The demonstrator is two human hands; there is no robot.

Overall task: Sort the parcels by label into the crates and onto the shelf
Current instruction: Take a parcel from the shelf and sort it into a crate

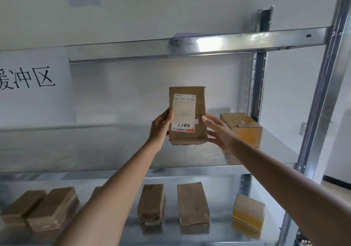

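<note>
Item: brown paper-wrapped parcel, flat, rectangular, creased, white shipping label facing me. I have my left hand and right hand on its two long edges, fingers curled and clamped on it. Long axis upright; held in the air before the middle shelf, both hands equally near. Beside it, right: taped cardboard box. Lower shelf: a row of similar brown parcels.

The middle shelf lies bare across the frame's left and centre. A cardboard box blocks its right end, by the upright post. Parcels crowd the lower shelf.
</note>
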